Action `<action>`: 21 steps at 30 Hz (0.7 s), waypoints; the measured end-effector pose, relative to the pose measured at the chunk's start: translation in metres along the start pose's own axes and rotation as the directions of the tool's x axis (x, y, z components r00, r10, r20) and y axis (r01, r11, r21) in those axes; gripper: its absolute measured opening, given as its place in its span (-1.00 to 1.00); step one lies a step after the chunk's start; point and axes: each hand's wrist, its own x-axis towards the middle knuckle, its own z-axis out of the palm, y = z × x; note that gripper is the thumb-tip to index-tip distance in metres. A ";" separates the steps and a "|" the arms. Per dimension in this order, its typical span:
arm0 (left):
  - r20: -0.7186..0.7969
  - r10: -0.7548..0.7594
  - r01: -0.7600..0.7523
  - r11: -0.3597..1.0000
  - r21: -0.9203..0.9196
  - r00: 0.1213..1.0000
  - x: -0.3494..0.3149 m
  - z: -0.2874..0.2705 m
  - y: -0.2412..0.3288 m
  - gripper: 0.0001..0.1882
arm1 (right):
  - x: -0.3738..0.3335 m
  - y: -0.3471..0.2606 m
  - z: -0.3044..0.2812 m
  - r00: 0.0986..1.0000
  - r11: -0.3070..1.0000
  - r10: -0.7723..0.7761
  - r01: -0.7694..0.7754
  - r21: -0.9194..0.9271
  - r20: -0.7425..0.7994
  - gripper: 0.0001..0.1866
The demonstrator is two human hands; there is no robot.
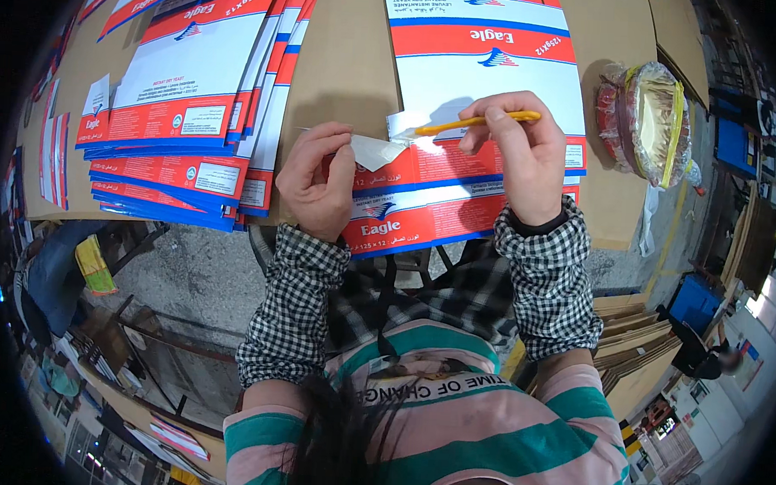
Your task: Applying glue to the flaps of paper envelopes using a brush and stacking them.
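Observation:
A flat printed carton (496,92) in red, white and blue lies on the table in front of me, its near part reaching past the table's edge. Between thumb and fingers of my left hand (320,176) is a white flap (376,152) at the carton's left side, bent up. My right hand (518,149) grips a slim yellow-handled brush (460,124), held nearly level. Its tip points left and meets a small white tab at the carton's left edge, close to the raised flap. Bristles are too small to make out.
Left of my hands lies a fanned stack of flat cartons (184,90). On the right stands a plastic-wrapped tub (657,124) with pale contents and a yellow band. Brown cardboard (339,61) covers the table. Cardboard sheets (636,345) are stacked lower right.

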 end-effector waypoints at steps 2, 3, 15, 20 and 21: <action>-0.004 -0.001 0.000 1.000 -0.019 1.000 -0.001 -0.001 0.000 -0.89 | 0.000 -0.001 0.003 0.998 0.999 -0.003 0.006 -0.041 0.058 -0.90; 0.000 -0.006 0.006 1.000 -0.007 1.000 -0.001 -0.001 -0.001 -0.89 | 0.000 -0.001 0.003 0.998 0.999 -0.004 0.006 -0.043 0.059 -0.90; 0.012 -0.013 0.013 1.000 0.003 1.000 0.000 -0.001 0.002 -0.90 | 0.001 -0.003 0.002 0.998 0.998 -0.022 0.026 -0.061 0.062 -0.90; 0.006 -0.036 0.037 0.999 -0.015 0.999 0.000 -0.001 0.003 -0.90 | 0.003 -0.004 0.004 1.000 0.999 -0.021 0.021 -0.039 0.003 -0.90; 0.012 -0.030 0.030 1.000 0.009 0.999 0.001 -0.001 0.003 -0.90 | 0.003 -0.004 0.005 1.000 0.999 -0.021 0.021 -0.040 0.002 -0.90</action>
